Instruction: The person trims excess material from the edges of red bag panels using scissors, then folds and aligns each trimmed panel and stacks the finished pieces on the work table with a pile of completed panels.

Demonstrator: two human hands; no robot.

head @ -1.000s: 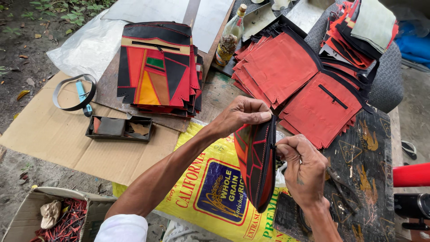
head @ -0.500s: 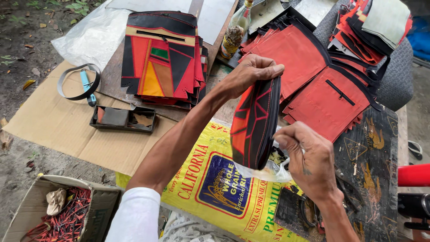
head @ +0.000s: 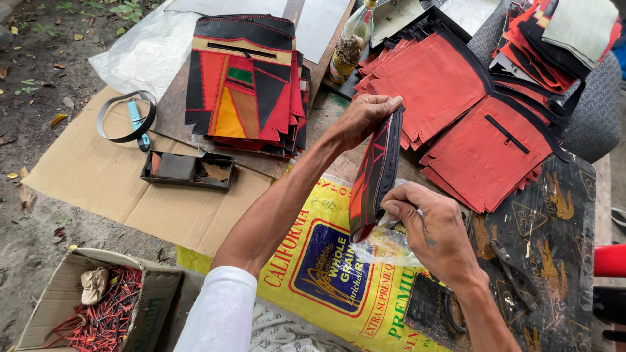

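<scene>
Over the last second I turn the red-and-black patchwork panel point(head: 373, 182) further edge-on and lift it toward twelve o'clock. My left hand point(head: 362, 117) now pinches its top edge higher, while my right hand point(head: 430, 228) grips its side.

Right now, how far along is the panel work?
Done: a stack of patchwork panels lies finished-looking on the board. In hand: left hand and right hand hold one red-black panel edge-on. Left: plain red pieces piled beside, apparently unworked.
</scene>
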